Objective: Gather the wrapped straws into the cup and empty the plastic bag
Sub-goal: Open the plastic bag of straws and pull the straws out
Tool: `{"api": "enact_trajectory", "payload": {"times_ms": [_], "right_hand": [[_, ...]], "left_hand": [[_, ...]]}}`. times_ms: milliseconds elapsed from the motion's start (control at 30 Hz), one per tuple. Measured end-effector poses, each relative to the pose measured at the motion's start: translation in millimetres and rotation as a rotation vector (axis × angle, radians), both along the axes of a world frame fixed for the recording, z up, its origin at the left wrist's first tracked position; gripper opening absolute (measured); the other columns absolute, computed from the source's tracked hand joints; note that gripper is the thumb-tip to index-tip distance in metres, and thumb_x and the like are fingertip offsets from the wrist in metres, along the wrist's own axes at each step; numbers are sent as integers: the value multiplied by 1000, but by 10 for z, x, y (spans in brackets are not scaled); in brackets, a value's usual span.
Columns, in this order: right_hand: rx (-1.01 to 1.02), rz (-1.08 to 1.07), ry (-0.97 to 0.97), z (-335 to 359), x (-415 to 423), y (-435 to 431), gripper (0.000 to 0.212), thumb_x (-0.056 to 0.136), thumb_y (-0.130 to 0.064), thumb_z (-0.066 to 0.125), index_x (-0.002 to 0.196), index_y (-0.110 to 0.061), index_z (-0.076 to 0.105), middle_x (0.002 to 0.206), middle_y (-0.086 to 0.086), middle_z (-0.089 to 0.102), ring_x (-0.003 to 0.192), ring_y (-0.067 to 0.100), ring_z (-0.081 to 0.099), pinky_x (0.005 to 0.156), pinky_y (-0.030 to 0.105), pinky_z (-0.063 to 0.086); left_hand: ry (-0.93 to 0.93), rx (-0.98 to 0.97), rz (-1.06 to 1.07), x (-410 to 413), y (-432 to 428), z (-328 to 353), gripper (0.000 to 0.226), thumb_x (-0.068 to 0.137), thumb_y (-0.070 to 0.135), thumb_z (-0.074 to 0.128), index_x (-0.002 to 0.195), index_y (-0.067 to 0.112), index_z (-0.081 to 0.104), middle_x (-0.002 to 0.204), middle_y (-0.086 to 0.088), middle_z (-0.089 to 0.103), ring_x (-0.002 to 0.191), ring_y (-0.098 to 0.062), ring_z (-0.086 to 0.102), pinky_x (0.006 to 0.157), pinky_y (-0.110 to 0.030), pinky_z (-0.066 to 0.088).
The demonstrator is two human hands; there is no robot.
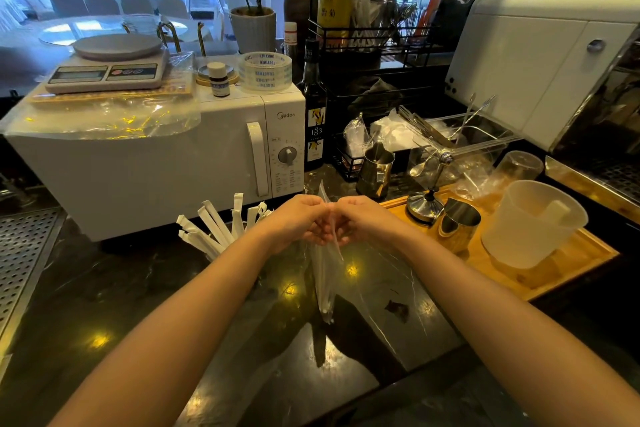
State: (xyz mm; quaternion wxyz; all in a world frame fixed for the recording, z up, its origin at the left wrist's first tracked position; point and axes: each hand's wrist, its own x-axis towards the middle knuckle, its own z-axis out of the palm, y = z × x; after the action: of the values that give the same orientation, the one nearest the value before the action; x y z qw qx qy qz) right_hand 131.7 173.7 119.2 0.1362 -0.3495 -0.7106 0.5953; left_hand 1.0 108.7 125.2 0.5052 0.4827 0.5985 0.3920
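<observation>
My left hand [297, 220] and my right hand [360, 218] meet above the dark counter, both pinching the top of a clear plastic bag [374, 291]. The bag hangs down from my fingers to the counter. A bundle of white wrapped straws [323, 284] stands upright inside it. To the left, several wrapped straws [214, 229] fan out of a cup; my left forearm hides most of that cup.
A white microwave [166, 163] with a scale [107, 69] on top stands behind the straws. At right, a wooden tray [540, 274] holds a translucent jug [530, 222] and a steel cup [459, 224]. A metal pitcher [375, 170] and a dark bottle [315, 114] stand behind my hands.
</observation>
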Motion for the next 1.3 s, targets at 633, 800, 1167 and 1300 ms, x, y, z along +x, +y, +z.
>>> {"api": "enact_trajectory", "payload": {"times_ms": [633, 800, 1167, 1300], "right_hand": [[47, 47, -41, -8, -10, -72, 25, 91, -18, 46, 69, -18, 58, 61, -1, 60, 47, 1, 59, 46, 14, 50], [8, 29, -24, -43, -2, -52, 25, 90, -12, 41, 69, -14, 55, 63, 1, 59, 51, 6, 58, 47, 16, 49], [-196, 6, 294, -57, -26, -90, 30, 90, -5, 35, 66, -7, 52, 58, 0, 62, 52, 10, 52, 44, 14, 41], [-229, -4, 353, -70, -52, -115, 31, 89, -3, 33, 63, -6, 50, 53, -1, 64, 49, 8, 50, 44, 15, 38]], "left_hand": [[-32, -120, -47, 43, -27, -81, 33, 91, 30, 39, 69, 14, 58, 63, -3, 55, 53, -10, 50, 53, -20, 41], [-59, -76, -31, 31, -30, -107, 29, 93, 21, 35, 72, 14, 53, 62, 0, 48, 55, -10, 46, 56, -21, 39], [-252, 26, -6, 21, -35, -65, 28, 94, 19, 36, 72, 11, 52, 61, -2, 50, 59, -14, 48, 62, -25, 39], [-320, 35, -5, 15, -52, -69, 28, 94, 18, 35, 73, 10, 52, 65, -5, 49, 59, -14, 49, 64, -25, 41]]}}
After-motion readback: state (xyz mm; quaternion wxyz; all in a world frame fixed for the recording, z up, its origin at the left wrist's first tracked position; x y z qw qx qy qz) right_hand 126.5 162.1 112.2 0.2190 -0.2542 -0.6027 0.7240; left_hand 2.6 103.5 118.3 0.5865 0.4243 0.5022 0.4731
